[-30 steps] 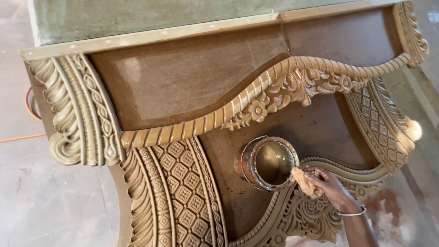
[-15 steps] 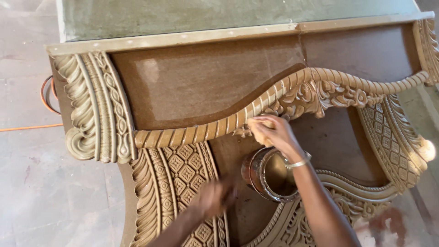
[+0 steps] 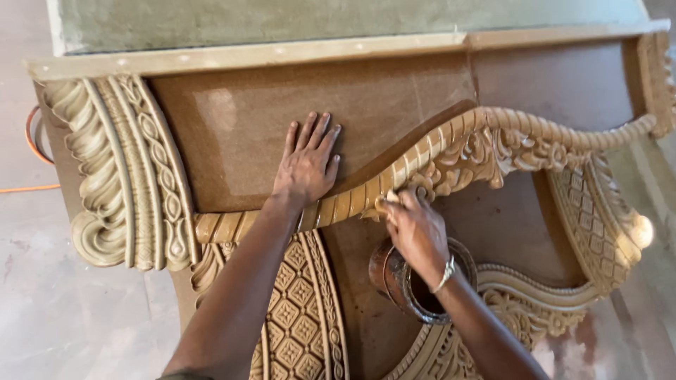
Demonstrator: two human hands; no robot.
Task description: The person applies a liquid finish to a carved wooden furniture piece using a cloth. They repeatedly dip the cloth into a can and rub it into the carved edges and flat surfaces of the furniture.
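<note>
carved wooden panel point(image 3: 394, 91) fills most of the view, lying flat below the camera, brown flat fields edged with pale raised carving. a rope-twist moulding point(image 3: 493, 130) runs in a wave from lower left up to the right edge. left hand point(image 3: 308, 165) lies palm down, fingers spread and flat on the smooth brown field just above the moulding; it grips nothing. right hand point(image 3: 415, 229) is curled, fingers closed on a small pale pad or cloth point(image 3: 387, 202), pressed against the moulding where the floral carving point(image 3: 486, 158) begins; what the pad is exactly, cannot tell. a thin metal bangle point(image 3: 445, 271) sits on the right wrist. just under that wrist stands a round metal tin point(image 3: 394, 281), open top, dark inside, resting on the panel's lower brown field. a lattice-carved section point(image 3: 299, 309) sits under the left forearm. a scrolled leaf column point(image 3: 116, 176) marks the panel's left end. an orange cable point(image 3: 28, 141) lies on the floor at far left.
</note>
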